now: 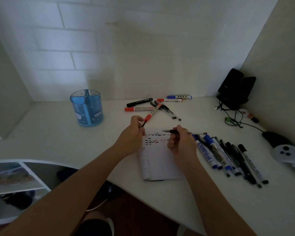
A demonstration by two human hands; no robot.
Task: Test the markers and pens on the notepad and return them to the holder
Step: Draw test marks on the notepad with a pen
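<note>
Right grip holding uncapped clear pen; left grip pinching black cap, over check-marked notepad.

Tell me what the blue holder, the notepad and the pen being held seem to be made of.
Holder: translucent blue plastic, glossy; its inside shows through the wall. Notepad: matte white paper, ink ticks on it. Pen in the right hand: clear plastic barrel, probably; dark rubbery-looking grip, metal-looking tip.

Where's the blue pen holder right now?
In the head view, the blue holder stands upright on the white desk, far left near the back wall. Its nearest neighbours are the loose markers to its right.
</note>
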